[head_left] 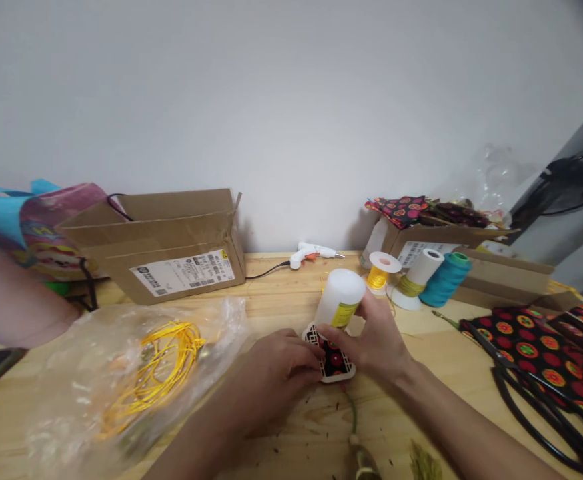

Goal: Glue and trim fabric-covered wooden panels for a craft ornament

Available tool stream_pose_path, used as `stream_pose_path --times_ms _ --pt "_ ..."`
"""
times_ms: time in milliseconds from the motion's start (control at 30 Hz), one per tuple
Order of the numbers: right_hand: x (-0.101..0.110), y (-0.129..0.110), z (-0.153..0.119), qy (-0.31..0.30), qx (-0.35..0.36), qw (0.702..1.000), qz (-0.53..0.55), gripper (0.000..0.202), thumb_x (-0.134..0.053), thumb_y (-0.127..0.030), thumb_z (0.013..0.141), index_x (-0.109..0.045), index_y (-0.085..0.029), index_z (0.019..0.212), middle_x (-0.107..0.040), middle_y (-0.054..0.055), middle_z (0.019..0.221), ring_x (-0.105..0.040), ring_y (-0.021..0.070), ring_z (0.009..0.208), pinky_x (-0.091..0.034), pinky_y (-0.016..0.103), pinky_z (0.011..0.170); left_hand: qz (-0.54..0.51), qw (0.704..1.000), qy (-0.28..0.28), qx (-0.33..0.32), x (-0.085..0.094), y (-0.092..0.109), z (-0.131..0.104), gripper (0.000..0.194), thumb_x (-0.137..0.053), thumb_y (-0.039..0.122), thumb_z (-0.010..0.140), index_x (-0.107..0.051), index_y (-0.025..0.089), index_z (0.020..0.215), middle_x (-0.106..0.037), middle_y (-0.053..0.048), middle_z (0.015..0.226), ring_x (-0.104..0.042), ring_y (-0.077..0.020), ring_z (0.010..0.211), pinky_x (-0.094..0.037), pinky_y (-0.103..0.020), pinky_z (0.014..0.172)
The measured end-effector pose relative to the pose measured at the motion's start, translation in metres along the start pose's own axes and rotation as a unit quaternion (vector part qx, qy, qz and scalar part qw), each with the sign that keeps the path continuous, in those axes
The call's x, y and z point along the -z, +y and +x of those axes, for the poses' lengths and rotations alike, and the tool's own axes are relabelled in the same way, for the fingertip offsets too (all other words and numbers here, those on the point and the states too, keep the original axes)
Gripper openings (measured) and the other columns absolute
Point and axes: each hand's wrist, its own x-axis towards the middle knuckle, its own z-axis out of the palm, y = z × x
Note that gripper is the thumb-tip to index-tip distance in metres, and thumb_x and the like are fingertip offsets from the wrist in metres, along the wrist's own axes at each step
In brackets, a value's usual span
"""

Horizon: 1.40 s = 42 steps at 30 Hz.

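My right hand [379, 343] is wrapped round a white plastic bottle [345, 290] with a yellow label. The bottle is tipped base-up, and its nozzle end is hidden by my fingers. Beneath it lies a small pale lattice frame [338, 380] backed with dark, red-patterned fabric. My left hand [284, 363] grips the frame's left edge between its fingers and steadies it on the table. A green cord [354, 413] runs from the frame's lower edge towards me, to a bead-like piece and tassel [364, 460] partly cut off by the picture's edge.
A clear plastic bag [231, 327] with yellow cord [171, 360] lies left, before a cardboard box [181, 233]. A white glue gun [316, 253] rests by the wall. Thread spools [446, 279] stand behind my right hand. Black-handled scissors [536, 407] and patterned fabric [531, 340] lie right.
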Motion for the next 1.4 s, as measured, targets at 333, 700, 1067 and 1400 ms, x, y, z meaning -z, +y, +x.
stream_pose_path --times_ms 333,700,1067,1400 --pt "0.001 0.000 0.001 -0.003 -0.010 1.000 0.015 0.036 -0.067 -0.033 0.062 -0.047 -0.020 0.089 -0.061 0.003 0.077 -0.059 0.0183 0.069 -0.050 0.030 0.059 -0.004 1.000 0.006 -0.004 -0.001 -0.001 0.000 0.019 -0.047 0.024 0.081 -0.065 0.025 0.079 -0.068 0.002 0.079 -0.056 -0.0150 0.077 -0.040 -0.026 0.069" --pt "0.004 0.005 0.006 0.067 -0.100 0.983 0.137 0.034 -0.067 -0.036 0.062 -0.047 -0.021 0.085 -0.061 0.002 0.077 -0.059 0.0181 0.069 -0.050 0.032 0.060 -0.019 1.000 0.021 0.003 -0.003 -0.002 -0.001 0.015 -0.051 0.024 0.079 -0.066 0.026 0.082 -0.069 0.004 0.086 -0.056 -0.0141 0.079 -0.042 -0.025 0.069" --pt "0.003 0.019 0.016 0.189 -0.159 0.919 0.306 0.035 -0.067 -0.034 0.059 -0.045 -0.020 0.082 -0.062 0.001 0.074 -0.061 0.0178 0.067 -0.051 0.031 0.060 0.042 0.990 0.134 0.033 -0.003 -0.009 0.023 0.020 -0.048 0.024 0.081 -0.067 0.024 0.082 -0.067 -0.002 0.095 -0.058 -0.0162 0.086 -0.045 -0.031 0.078" --pt "0.009 0.018 0.019 0.213 -0.154 0.903 0.341 0.036 -0.066 -0.033 0.059 -0.043 -0.020 0.084 -0.062 0.002 0.077 -0.062 0.0186 0.071 -0.052 0.031 0.063 0.052 0.991 0.117 0.041 -0.011 -0.016 0.020 0.024 -0.044 0.023 0.083 -0.065 0.025 0.094 -0.063 -0.004 0.105 -0.055 -0.0174 0.097 -0.044 -0.034 0.086"
